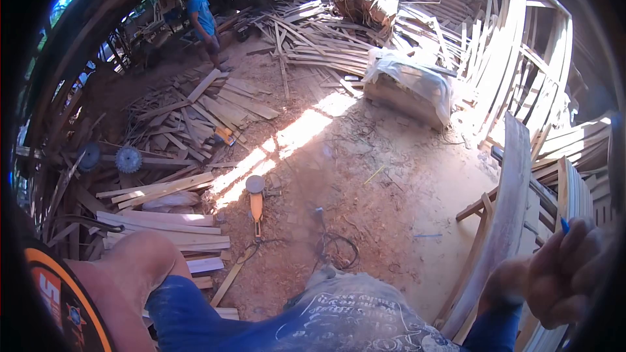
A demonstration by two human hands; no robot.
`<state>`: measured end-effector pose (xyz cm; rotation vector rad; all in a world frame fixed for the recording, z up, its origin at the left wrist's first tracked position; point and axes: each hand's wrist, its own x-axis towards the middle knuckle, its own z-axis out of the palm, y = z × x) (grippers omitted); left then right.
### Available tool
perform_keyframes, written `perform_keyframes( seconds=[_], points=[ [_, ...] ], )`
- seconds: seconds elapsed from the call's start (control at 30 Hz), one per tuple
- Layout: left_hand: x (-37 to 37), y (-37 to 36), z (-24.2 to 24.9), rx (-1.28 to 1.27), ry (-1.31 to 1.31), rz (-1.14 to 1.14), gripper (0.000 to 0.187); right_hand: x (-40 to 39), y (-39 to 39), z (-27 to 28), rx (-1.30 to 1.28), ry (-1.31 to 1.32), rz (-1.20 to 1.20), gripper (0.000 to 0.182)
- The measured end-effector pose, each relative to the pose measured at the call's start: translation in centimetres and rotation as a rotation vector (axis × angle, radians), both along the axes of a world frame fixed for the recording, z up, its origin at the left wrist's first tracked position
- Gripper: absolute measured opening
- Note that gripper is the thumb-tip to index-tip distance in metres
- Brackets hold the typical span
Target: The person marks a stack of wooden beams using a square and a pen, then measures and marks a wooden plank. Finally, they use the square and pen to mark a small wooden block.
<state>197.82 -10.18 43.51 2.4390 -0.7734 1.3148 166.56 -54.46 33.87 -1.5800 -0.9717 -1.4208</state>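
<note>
My right hand is raised at the right edge, its fingers curled round a small thing with a blue tip. The rest of that thing is hidden in the fingers. Beside this hand a long curved wooden plank leans among other boards. At the lower left my bent left arm shows, but my left hand is out of sight. A round black disc with an orange ring is close to that arm. What holds the disc is hidden.
An orange power tool lies on the dusty floor near a coiled cable. Wood piles lie left and behind. A plastic-covered block stands back right. A person in blue stands far back. Saw blades are at left.
</note>
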Motion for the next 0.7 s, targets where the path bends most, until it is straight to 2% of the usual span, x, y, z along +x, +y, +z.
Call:
perform_keyframes(
  seconds=[0.13, 0.23, 0.47, 0.7],
  points=[
    [0.1, 0.5, -0.3, 0.007, 0.063, 0.024, 0.038, 0.7, 1.0, 2.0, -0.099, -0.081, 0.145, 0.025],
    [0.4, 0.8, 0.0, 0.010, 0.074, 0.035, 0.039, 1.7, 1.0, 2.1, -0.111, -0.082, 0.152, 0.026],
    [1.0, 1.1, 0.1, 0.007, 0.125, 0.049, 0.040, 3.4, 0.0, 2.0, -0.074, -0.011, 0.039, 0.028],
    [2.5, 0.8, -0.7, 0.017, 0.177, 0.054, 0.042, 1.6, -1.4, 1.3, 0.047, 0.097, -0.256, 0.029]
  ],
)
